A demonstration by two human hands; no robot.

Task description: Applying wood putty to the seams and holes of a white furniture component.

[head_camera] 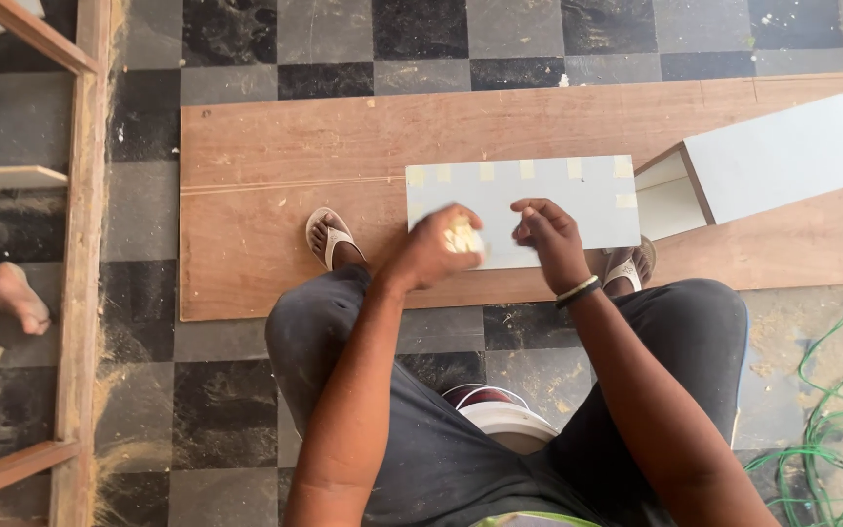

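While the person is sitting over a long brown plywood sheet (275,244) lying on the black-and-grey checkered floor (148,127), both hands are working at a pale grey rectangular panel (578,200) resting on that sheet. This panel is carrying a row of small tan tape squares (524,170) along its far edge. The left hand (436,249) is hovering at the panel's near-left corner, its grip curling loosely around a small pale crumpled wad (462,237), blurred. The right hand (548,234) is touching the panel's near edge with fingers bent; whether its grip is pinching anything I cannot tell. Just right, a white open-ended box (782,156) is lying. Sandalled feet (329,237) are resting on the sheet.
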